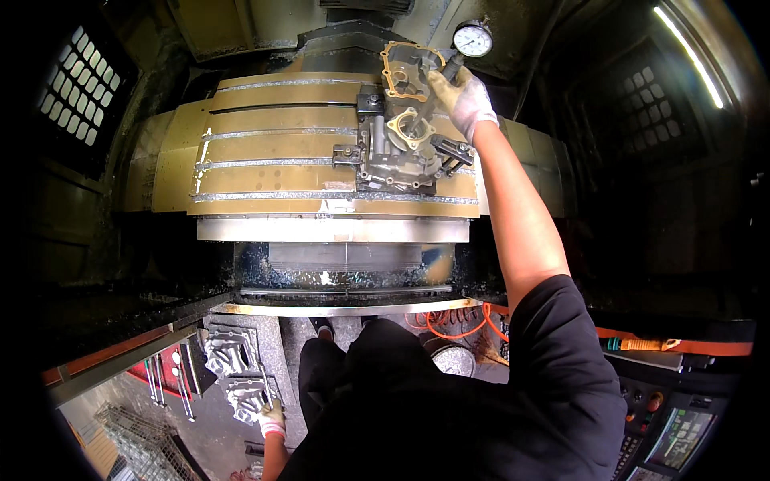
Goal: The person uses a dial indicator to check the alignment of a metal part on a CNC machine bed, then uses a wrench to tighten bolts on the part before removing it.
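On the slotted machine table, a grey metal casting (389, 148) with brass-coloured machined faces is held by dark clamps (346, 155). My right hand (464, 98), in a pale work glove, reaches to its far right corner. Its thumb and fingers close around a dark part just below the round dial gauge (472, 39); what exactly they grip is partly hidden. Down at the lower left, my gloved left hand (272, 418) is closed at the lower end of a slim metal bar-like tool (265, 381). That tool lies across silver castings (243, 399) on a grey surface.
A red tray (171, 370) with long-handled tools lies left of the silver castings, and a wire basket (144, 437) stands beyond it. The machine's front sill (353, 308) crosses before my body. An orange hose (449, 330) coils at right, near a control panel (682, 437).
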Tool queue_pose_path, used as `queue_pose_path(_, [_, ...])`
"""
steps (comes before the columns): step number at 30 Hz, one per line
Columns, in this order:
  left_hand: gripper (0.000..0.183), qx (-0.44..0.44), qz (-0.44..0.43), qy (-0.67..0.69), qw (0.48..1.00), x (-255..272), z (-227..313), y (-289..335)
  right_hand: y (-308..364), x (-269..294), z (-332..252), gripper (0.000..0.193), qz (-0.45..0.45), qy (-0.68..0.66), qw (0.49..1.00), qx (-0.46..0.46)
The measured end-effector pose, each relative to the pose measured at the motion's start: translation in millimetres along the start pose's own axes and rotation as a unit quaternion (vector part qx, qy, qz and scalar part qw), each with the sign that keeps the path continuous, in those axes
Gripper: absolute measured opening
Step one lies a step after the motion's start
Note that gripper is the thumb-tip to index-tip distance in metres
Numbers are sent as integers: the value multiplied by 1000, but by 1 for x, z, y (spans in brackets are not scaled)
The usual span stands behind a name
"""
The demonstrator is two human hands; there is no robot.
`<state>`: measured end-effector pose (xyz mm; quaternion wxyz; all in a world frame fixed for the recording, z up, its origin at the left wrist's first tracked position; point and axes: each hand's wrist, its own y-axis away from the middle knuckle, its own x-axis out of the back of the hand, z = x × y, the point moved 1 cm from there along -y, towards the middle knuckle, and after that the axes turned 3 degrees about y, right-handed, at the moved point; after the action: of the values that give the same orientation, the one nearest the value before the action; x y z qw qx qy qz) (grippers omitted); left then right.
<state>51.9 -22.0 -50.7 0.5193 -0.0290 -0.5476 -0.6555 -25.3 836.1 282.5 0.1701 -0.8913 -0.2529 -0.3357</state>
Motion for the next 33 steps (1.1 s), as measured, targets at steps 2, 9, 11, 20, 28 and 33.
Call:
queue_pose_path(2, [40, -3, 10, -33, 999, 0, -3, -2, 6, 2, -4, 45, 7, 18, 1000, -5])
queue_pose_path(9, [40, 2, 22, -33, 999, -2, -1, 3, 13, 8, -8, 47, 11, 31, 999, 0])
queue_pose_path(11, [39, -7, 35, -35, 999, -3, 6, 13, 9, 6, -2, 48, 5, 17, 1000, 7])
queue_pose_path(20, [48, 10, -6, -73, 997, -8, 10, 100, 47, 37, -41, 57, -26, -70, 997, 35])
queue_pose_path(28, [54, 215, 23, -5, 976, -14, -66, 169, 263, -113, -128, 22, -478, -25, 845, 239])
queue_pose_path(33, [52, 281, 37, 104, 953, -36, -148, 182, 419, -238, -208, 20, -597, 78, 640, 477])
